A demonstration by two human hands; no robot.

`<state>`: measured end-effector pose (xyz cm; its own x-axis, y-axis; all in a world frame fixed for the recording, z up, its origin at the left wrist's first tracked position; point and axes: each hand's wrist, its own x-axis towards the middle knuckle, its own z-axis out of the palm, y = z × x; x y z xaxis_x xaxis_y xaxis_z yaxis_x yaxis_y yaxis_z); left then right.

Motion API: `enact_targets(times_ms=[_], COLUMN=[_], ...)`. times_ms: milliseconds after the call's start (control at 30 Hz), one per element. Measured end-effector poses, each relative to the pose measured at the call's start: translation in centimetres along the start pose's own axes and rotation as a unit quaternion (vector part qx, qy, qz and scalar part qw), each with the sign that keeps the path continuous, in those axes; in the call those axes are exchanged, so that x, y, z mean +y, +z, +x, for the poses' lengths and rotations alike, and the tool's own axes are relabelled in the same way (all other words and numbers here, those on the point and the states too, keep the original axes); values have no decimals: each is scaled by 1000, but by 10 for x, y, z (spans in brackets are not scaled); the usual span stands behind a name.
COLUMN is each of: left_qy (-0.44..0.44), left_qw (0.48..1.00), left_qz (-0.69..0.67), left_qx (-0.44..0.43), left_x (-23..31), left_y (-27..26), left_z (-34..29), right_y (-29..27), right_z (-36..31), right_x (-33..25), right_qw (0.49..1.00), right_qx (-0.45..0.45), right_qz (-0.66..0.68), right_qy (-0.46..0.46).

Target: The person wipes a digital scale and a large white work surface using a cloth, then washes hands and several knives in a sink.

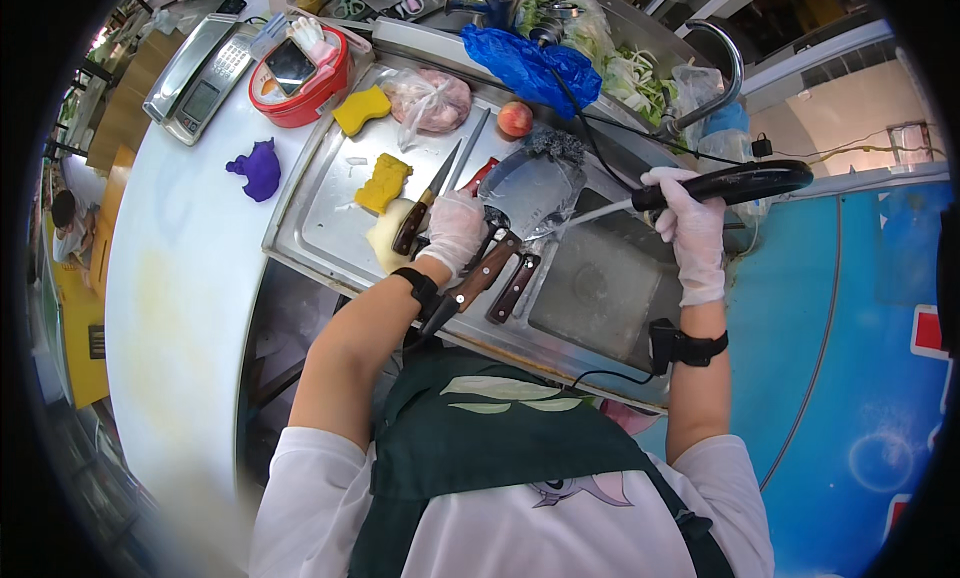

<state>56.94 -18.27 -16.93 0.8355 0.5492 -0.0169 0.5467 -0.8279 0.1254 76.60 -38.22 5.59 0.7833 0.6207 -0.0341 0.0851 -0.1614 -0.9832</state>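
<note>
While its thick end reaches rightward past the gripping right hand (690, 218), the long black handle (745, 181) lies nearly level, a pale streak (603, 212) pointing left from it: rod or water, unclear. Further left, the curled left hand (457, 230) hides its fingertips, its hold uncertain, beside a wooden-handled knife (487, 268).

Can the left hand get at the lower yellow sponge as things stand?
Probably yes: the left hand is near and nothing covers the lower yellow sponge, but a wood-handled knife lies between them, so it would likely need to reach over.
</note>
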Motion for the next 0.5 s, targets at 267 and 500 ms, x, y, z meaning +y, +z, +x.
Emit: enact_targets(times_ms=[267,500], left_qy=[-82,-238], left_qw=[988,933], left_qz=[-126,-269], left_qx=[-24,-8], left_x=[-58,-129], left_y=[-78,-80], left_z=[-14,-24], right_y=[4,28], right_z=[-1,3], right_x=[24,26], right_qw=[999,999], right_qx=[-20,-6], right_qz=[-13,21], right_qy=[20,33])
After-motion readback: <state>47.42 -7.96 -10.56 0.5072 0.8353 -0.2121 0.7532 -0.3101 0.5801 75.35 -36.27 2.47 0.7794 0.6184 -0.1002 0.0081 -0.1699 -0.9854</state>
